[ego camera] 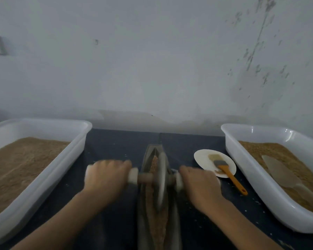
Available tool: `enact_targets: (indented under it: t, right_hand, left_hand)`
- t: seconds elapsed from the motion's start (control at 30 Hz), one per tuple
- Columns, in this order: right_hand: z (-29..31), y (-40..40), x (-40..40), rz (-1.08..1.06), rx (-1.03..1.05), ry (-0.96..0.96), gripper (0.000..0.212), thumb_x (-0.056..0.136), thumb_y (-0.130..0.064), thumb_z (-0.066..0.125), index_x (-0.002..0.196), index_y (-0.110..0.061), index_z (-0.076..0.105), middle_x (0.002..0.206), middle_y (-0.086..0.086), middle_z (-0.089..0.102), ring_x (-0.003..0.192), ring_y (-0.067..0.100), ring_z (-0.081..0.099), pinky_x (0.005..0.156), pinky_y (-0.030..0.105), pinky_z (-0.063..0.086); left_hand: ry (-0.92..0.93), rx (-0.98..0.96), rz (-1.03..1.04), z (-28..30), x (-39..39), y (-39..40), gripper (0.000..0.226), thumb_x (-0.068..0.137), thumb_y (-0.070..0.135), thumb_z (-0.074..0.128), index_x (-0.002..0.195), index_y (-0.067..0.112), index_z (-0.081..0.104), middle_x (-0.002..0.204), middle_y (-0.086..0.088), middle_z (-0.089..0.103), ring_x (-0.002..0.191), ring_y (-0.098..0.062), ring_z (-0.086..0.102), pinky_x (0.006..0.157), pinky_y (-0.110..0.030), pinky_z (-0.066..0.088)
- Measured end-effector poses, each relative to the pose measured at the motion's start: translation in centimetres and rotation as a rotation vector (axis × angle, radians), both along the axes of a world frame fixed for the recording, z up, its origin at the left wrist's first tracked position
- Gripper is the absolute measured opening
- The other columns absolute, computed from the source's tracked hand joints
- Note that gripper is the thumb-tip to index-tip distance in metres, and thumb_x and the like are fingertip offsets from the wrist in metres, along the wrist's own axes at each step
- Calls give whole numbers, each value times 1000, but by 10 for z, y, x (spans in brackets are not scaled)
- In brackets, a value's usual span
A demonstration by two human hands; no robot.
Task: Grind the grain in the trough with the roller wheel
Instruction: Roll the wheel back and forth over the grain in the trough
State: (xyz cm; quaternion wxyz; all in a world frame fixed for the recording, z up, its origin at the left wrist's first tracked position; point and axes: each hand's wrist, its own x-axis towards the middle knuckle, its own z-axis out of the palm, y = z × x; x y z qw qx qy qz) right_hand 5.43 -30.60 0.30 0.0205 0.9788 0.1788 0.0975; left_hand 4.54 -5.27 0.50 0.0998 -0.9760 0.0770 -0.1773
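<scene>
Grey metal runs away from me between my two hands: the long, narrow trough [153,210], lying lengthwise on the dark blue table cover [114,145], with brown grain [154,230] heaped along its channel. The roller wheel [161,179] stands upright on edge in the trough, right between my hands, its rim down in the grain. A wooden axle passes through it to either side. My left hand [106,177] is curled over the pale handle [133,175] on the left end of the axle, fingers wrapped over the top. My right hand [200,184] is wrapped the same way around the handle on the right end, which it mostly covers. Both hands are blurred.

Well out beyond my left hand sits a white plastic tub [65,159] filled with tan meal. Just past my right hand lies a small white plate [202,156] with an orange-handled brush [226,172] resting across it, its handle reaching off the near rim. Farther right is a second white tub [242,159] of brown grain with a pale scoop [282,172] lying in it.
</scene>
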Motion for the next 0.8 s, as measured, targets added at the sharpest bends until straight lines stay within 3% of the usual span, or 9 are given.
enact_targets:
  t: [0.07,0.17,0.33,0.37,0.43,0.53,0.6,0.7,0.8]
  right_hand:
    - [2,9,32,-9,-33,-122,25,86,-30,62,105,-23,48,103,-2,64,89,21,62,73,34,48]
    - [9,19,53,9,-92,-210,27,84,-29,66,104,-20,50,98,1,65,83,21,62,65,31,41]
    - [8,3,-12,31,-42,-19,31,84,-33,65,108,-27,47,109,-5,61,94,18,59,71,31,38]
    - [9,-1,-31,37,-31,46,34,83,-36,65,109,-30,45,111,-8,59,97,16,58,72,31,36]
    - [14,-8,-61,63,-27,156,39,83,-36,63,114,-35,41,117,-11,55,103,14,54,80,31,36]
    - [21,-11,-75,91,-95,195,41,86,-33,61,119,-35,37,120,-10,52,107,14,52,86,31,35]
    - [19,-7,-66,78,-82,156,37,84,-34,62,114,-34,40,117,-10,55,103,15,54,80,32,36]
    - [6,0,-21,46,-56,15,30,84,-31,62,109,-29,45,111,-6,60,96,17,59,76,32,42]
    - [5,10,37,17,-81,-150,28,84,-31,65,104,-22,49,102,0,65,87,21,62,68,33,42]
  left_hand:
    - [-54,-26,53,-1,35,2,21,86,42,57,84,33,38,89,10,62,80,-15,62,62,-30,34]
    - [-1,-95,55,-2,52,5,19,87,41,56,84,32,40,89,8,63,78,-17,61,62,-30,35]
    - [63,-55,-24,-1,-18,6,20,85,46,58,90,35,41,83,14,56,72,-9,55,62,-27,37]
    - [53,-24,-67,1,-39,6,27,79,46,64,86,36,40,78,14,53,67,-8,53,59,-26,34]
    - [-7,-37,-230,9,-74,6,45,47,40,83,71,34,46,60,13,49,49,-9,50,49,-23,23]
    - [-47,-72,-312,12,-92,13,55,18,35,87,56,33,48,47,15,45,36,-7,48,46,-17,12]
    - [51,-78,-239,7,-80,12,52,28,42,86,61,34,47,51,15,48,40,-7,51,45,-20,17]
    - [29,-48,-63,-4,-27,8,30,75,52,67,83,36,44,76,14,55,67,-6,57,58,-25,40]
    - [-43,-72,14,-6,35,6,24,86,47,58,82,34,39,73,12,48,65,-12,49,60,-28,39]
